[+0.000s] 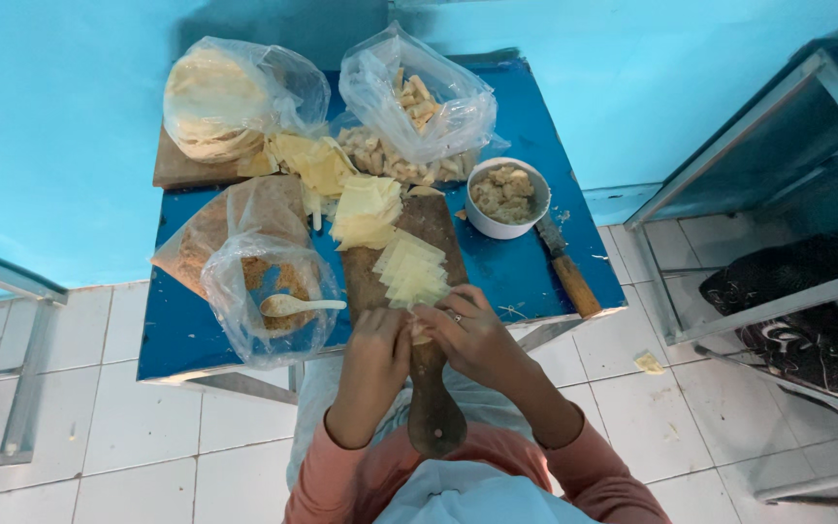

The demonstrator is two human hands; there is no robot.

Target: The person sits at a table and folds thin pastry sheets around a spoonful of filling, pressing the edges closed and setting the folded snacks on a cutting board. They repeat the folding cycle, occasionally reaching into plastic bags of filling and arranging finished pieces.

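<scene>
Blue table [516, 277]: both hands, left hand [377, 340] and right hand [467, 332], pinch one wrapper [419, 330].

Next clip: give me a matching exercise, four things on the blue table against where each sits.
Things:
1. white bowl
2. knife
3. white spoon
4. wooden board

Places:
A. inside a clear bag of brown crumbs
B. under the stacks of pale square sheets
C. right edge of the table, wooden handle toward the person
D. beside the knife, holding a lumpy filling

Pairs: 1-D, 2-C, 3-A, 4-B
</scene>
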